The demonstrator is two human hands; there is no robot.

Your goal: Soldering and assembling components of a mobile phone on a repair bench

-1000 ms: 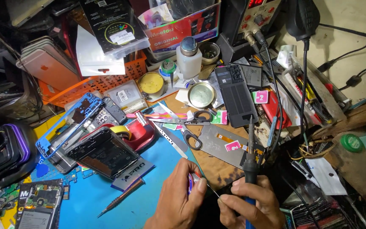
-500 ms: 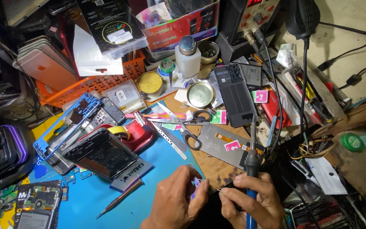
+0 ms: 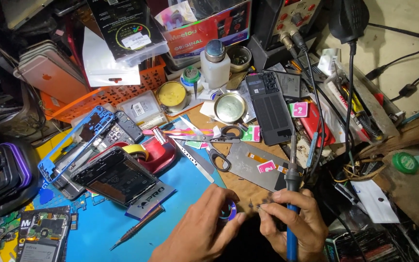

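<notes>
My left hand is at the bottom centre and pinches a small shiny purple spool between thumb and fingers. Just to its right, my right hand grips a soldering iron with a black collar and blue handle, its thin tip pointing up and away. The right thumb and forefinger also pinch a fine wire end close to the spool. Both hands hover over the brown bench edge beside the blue mat.
An opened phone and a blue phone frame lie on the left. Scissors, a grey display panel, a black back cover and a screwdriver lie near the hands. Cables hang on the right.
My two hands have drawn closer together. The right fingers now pinch a fine wire beside the spool, and the soldering iron stands slightly further right.
</notes>
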